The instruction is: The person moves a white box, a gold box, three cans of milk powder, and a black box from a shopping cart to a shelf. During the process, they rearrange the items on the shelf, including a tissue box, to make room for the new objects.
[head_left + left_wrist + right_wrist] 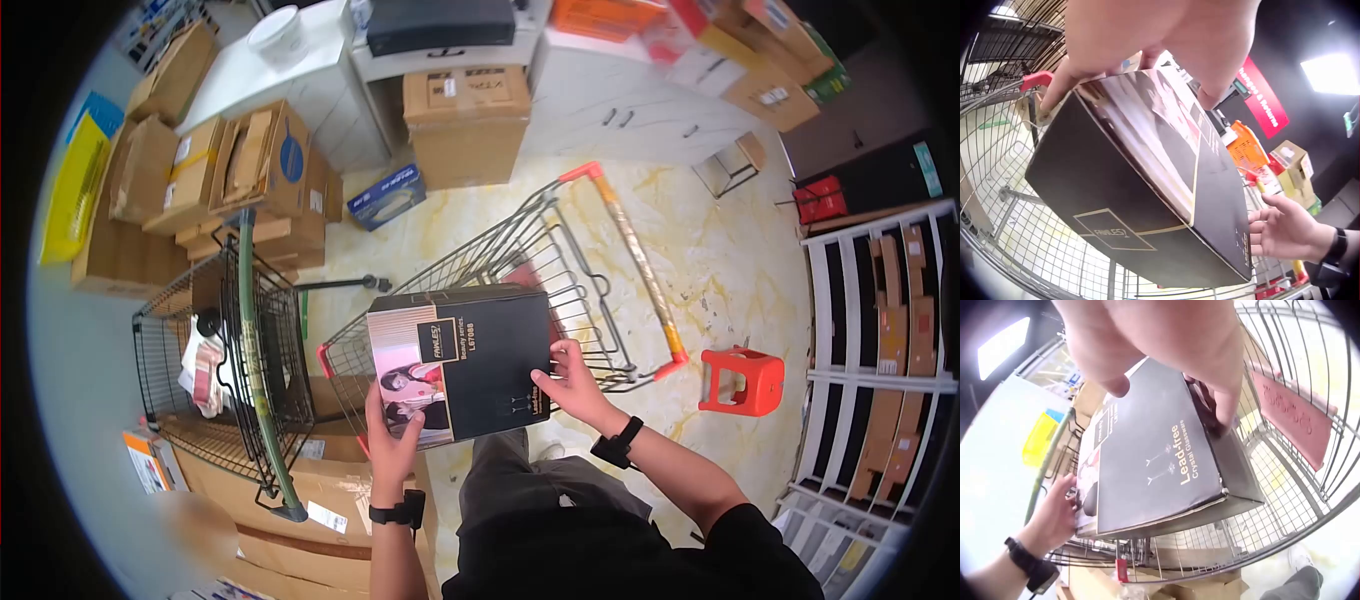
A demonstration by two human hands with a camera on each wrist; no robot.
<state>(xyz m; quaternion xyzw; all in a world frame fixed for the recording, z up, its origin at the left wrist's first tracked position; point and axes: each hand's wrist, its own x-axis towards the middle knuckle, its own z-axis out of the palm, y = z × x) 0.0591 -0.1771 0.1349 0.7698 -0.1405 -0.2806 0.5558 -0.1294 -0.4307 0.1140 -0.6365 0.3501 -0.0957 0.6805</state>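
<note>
On the far left stands a black wire cart (215, 370) with a green handle, holding a few small packets and backed by a stack of cardboard boxes (215, 180); nothing in it is being touched. Next to it, the left hand (392, 440) grips the near left corner of a black box (470, 362), thumb over the printed picture on top and fingers curled under the edge, as the left wrist view shows. The box itself is held level in the air over the near end of the shopping cart (590, 290), a wire cart with a red handle, and it is not resting on the wire: the right wrist view shows the cart's mesh floor well below the box's underside. On the right side, the right hand (572, 385) holds the box's other near corner, fingers spread and bent against its side and top, so both hands share the load. Further right a red stool (742, 380) sits on the marbled floor, apart from the cart. Judging by this, the box has been brought over the shopping cart but not yet lowered in; setting it on the basket floor and letting go seems to be what remains.
</note>
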